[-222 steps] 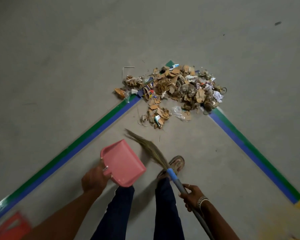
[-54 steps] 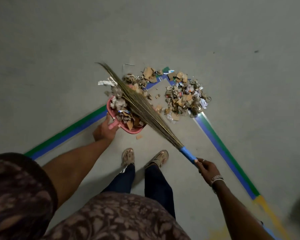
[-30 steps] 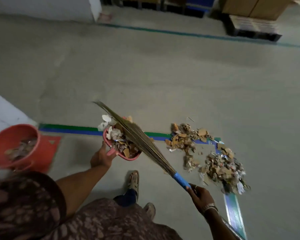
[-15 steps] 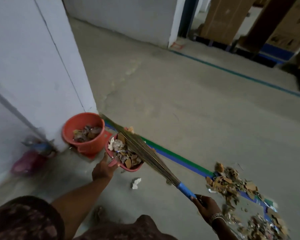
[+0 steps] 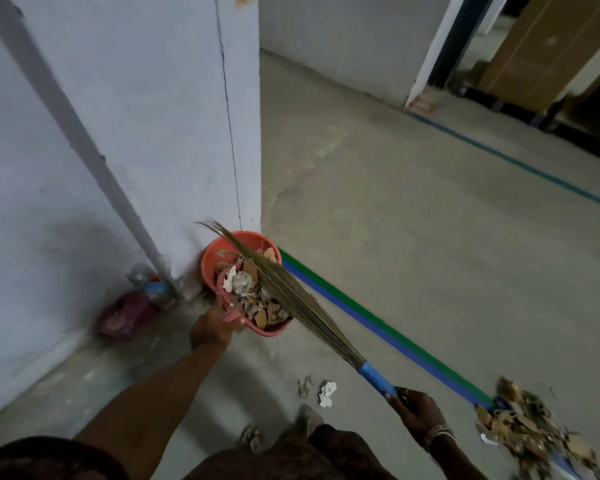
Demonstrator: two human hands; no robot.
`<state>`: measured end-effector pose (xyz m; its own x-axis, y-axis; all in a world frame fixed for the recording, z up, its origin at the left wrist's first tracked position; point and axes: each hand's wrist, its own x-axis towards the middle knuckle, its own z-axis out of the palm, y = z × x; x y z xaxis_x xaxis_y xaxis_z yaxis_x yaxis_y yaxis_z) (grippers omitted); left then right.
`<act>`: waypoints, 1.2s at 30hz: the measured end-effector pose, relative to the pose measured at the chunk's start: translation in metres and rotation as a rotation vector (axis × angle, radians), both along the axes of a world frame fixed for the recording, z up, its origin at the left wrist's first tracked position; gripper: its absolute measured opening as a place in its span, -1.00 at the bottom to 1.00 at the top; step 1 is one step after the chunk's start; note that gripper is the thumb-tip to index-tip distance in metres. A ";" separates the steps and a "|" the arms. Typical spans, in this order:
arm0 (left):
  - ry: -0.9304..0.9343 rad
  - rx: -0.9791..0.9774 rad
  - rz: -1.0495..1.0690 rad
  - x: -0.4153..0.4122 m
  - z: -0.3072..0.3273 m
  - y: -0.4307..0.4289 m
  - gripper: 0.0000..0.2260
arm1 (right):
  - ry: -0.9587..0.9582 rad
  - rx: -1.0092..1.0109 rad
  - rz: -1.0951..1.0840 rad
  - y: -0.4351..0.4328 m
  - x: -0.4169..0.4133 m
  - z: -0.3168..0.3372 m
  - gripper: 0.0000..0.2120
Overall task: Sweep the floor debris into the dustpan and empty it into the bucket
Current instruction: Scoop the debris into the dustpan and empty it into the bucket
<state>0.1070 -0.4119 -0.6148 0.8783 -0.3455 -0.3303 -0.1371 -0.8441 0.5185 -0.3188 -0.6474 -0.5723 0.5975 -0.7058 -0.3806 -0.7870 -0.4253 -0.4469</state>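
Wall corner (image 5: 250,133) behind bucket (image 5: 209,259), broom bristles (image 5: 291,299) crossing its mouth — open floor (image 5: 413,254) rightward

1. The near rim of the bucket (image 5: 211,259) is lost to me behind the dustpan (image 5: 272,332);
2. the debris pile (image 5: 527,431) runs off the bottom edge, blurred;
3. the pink thing (image 5: 118,317) by the wall (image 5: 32,220) is too smeared to name.

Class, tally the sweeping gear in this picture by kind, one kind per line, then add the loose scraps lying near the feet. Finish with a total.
Broom: 1
Pink dustpan: 1
Orange bucket: 1
Loose scraps near the feet: 2, a white paper scrap and a grey bit
Total: 5
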 end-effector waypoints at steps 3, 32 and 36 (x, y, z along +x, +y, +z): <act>-0.007 -0.029 0.010 0.052 -0.036 0.002 -0.23 | -0.002 0.006 0.037 -0.004 0.036 -0.003 -0.89; -0.081 0.644 -0.212 0.335 -0.027 -0.127 -0.73 | 0.219 0.199 -0.089 -0.012 0.314 -0.080 -0.77; -0.008 0.889 -0.305 0.324 0.031 -0.163 -0.79 | 0.268 0.132 -0.126 0.005 0.322 -0.064 -0.77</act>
<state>0.4313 -0.5749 -0.5835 0.7947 -0.1848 -0.5781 -0.4185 -0.8567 -0.3014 0.0033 -0.6421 -0.6367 0.3745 -0.7019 -0.6059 -0.9270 -0.2688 -0.2616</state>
